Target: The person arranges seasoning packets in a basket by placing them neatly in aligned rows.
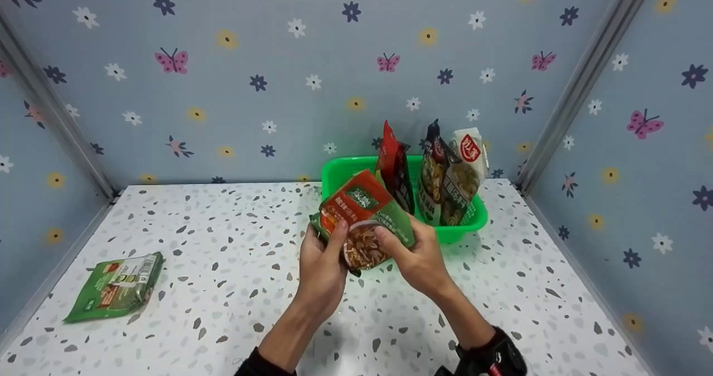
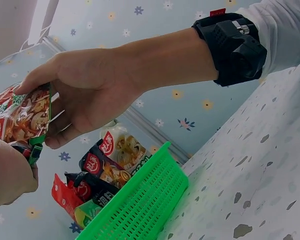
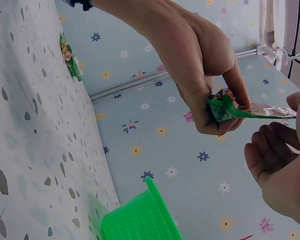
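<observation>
Both hands hold a red and green food packet [image 1: 367, 211] with a picture of a cooked dish on its front, raised above the table. The left hand [image 1: 324, 267] grips its left lower edge, thumb on the front. On the right side the right hand [image 1: 420, 256] pinches it, thumb pressed over the picture. In the left wrist view the glossy packet [image 2: 27, 117] lies between the right hand [image 2: 95, 82] and the left hand [image 2: 10, 172]. Seen edge-on in the right wrist view, the packet [image 3: 225, 107] has its green end in the left hand's fingers.
Behind the hands stands a green plastic basket [image 1: 342, 167] holding several upright packets, among them a red one [image 1: 391, 164] and a white-topped one [image 1: 468, 170]. A green packet [image 1: 117, 287] lies at the table's left. Patterned walls enclose the speckled table [image 1: 223, 242].
</observation>
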A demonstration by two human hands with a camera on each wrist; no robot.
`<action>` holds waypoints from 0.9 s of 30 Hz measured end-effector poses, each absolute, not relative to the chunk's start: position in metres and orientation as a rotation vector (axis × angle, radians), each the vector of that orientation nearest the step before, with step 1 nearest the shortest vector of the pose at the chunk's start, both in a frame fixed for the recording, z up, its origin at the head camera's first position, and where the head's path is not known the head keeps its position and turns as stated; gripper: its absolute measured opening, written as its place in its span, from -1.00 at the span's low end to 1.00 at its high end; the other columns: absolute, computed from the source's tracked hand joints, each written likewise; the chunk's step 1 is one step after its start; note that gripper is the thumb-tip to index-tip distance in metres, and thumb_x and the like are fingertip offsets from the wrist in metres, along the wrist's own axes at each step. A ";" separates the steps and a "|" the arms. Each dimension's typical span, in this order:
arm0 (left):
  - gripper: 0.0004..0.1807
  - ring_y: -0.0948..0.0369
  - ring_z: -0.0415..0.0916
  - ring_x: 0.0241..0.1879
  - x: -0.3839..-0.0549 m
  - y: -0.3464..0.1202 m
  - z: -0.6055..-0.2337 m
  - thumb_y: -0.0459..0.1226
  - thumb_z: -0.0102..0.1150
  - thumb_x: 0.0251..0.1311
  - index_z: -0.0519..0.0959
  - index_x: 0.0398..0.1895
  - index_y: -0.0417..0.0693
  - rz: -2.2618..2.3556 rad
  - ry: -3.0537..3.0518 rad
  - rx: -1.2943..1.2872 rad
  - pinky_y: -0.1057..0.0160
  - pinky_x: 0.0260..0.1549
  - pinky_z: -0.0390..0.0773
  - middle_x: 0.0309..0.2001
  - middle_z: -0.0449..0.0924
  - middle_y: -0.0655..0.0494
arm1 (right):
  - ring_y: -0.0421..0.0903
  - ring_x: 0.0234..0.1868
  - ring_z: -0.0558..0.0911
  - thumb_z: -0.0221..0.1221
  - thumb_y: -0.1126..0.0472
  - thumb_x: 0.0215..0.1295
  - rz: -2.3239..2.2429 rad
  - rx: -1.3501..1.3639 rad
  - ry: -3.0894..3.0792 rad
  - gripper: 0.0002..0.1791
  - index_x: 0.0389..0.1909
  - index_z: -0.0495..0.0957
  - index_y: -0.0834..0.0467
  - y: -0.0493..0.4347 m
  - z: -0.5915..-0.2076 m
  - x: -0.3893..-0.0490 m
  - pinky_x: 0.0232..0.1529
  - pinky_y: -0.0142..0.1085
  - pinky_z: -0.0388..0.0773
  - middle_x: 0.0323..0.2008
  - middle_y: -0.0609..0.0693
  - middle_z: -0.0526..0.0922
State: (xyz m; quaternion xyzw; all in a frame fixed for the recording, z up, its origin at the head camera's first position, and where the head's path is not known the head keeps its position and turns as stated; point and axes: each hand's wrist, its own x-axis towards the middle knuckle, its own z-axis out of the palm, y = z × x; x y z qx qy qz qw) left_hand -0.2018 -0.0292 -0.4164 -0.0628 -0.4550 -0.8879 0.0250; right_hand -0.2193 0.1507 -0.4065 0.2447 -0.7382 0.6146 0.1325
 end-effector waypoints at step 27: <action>-0.44 0.07 0.78 0.22 -0.206 -0.033 -0.428 -0.26 0.38 0.58 0.48 0.52 -0.25 -2.642 -1.709 -0.151 0.09 0.30 0.82 0.31 0.66 -0.16 | -0.15 -0.24 0.85 0.25 0.39 0.63 1.758 0.653 -2.070 -0.80 0.08 0.78 0.36 0.160 -0.402 -0.222 -0.23 -0.27 0.85 -0.14 0.24 0.90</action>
